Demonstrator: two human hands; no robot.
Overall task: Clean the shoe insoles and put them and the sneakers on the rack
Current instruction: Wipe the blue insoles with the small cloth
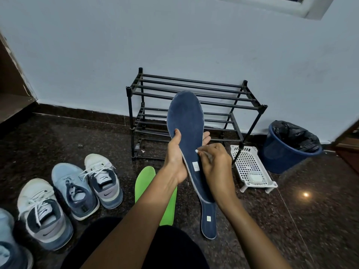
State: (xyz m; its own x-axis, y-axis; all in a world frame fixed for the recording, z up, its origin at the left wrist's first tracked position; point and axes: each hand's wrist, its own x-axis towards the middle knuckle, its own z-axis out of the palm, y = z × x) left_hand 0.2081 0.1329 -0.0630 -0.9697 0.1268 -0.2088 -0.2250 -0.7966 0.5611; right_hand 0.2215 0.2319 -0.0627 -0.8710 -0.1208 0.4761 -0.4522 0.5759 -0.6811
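In the head view the left hand (174, 158) grips the blue insole (186, 121) at its middle, thumb on the face and fingers (206, 137) curled behind. It holds the insole raised and tilted before the rack (194, 90), probably to steady it for wiping. The right hand (213, 164) pinches a small white piece (197, 151), too small to identify, against the insole's right edge. A second blue insole (208, 220) and a green insole (147, 183) lie on the near floor, sneakers (73, 191) to the left, likely waiting. At the right, a blue bin (281, 152) holds a black liner, its contents hidden. Beside it, a white basket (250, 166) holds a pale pad (255, 178).
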